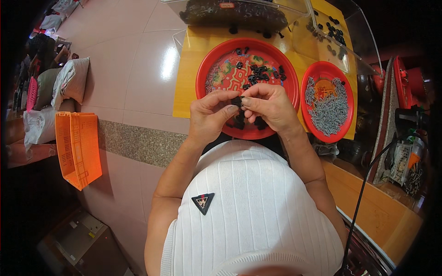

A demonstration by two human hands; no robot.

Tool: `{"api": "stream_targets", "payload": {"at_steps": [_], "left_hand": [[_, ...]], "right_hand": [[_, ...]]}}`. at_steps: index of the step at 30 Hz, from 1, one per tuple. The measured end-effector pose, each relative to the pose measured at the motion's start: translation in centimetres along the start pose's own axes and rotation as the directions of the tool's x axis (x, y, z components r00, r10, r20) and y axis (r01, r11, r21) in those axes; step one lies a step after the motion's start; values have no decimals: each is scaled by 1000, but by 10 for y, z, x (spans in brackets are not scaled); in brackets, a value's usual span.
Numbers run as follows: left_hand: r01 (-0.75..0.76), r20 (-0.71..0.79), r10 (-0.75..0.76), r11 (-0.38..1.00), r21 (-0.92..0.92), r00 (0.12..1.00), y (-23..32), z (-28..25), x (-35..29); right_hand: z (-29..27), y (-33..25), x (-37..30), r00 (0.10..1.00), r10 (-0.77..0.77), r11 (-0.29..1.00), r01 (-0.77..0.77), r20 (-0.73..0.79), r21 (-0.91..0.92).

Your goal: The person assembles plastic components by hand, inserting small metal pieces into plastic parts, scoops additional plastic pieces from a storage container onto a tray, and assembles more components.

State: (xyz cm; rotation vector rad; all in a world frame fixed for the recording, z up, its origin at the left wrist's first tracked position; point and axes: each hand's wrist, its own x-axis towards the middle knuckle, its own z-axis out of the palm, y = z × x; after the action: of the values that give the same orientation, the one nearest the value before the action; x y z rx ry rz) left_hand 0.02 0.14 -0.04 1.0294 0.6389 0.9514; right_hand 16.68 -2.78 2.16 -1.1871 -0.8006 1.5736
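Over the near part of a round red tray [201, 78], my left hand [209, 115] and my right hand [271, 105] meet fingertip to fingertip. Between them is a small black plastic part [236, 101], pinched by the thumb and forefinger of my left hand. My right thumb and fingers press together at its right side; anything tiny within them is hidden. Loose black parts [260, 73] of the same sort lie in the tray, several more under my hands. To the right, a red oval tray [305, 112] holds a heap of grey screws [329, 112].
A clear plastic bin [235, 16] with a bag of dark parts stands at the table's far side. More black pieces [336, 32] lie at the far right of the yellow table [184, 92]. An orange crate [78, 149] is on the floor at left; a black cable [363, 188] hangs at right.
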Motion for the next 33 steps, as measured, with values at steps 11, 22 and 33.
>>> {"api": "stream_targets", "payload": {"at_steps": [11, 22, 33], "left_hand": [[-156, 62, 146, 966, 208, 987, 2, 5, 2], [-8, -44, 8, 1000, 17, 999, -7, 3, 0], [55, -45, -65, 979, -198, 997, -2, 6, 0]], "right_hand": [[-15, 13, 9, 958, 46, 940, -138, 284, 311], [2, -2, -5, 994, -102, 995, 101, -43, -18], [3, -8, -17, 978, -180, 980, 169, -104, -102]]}}
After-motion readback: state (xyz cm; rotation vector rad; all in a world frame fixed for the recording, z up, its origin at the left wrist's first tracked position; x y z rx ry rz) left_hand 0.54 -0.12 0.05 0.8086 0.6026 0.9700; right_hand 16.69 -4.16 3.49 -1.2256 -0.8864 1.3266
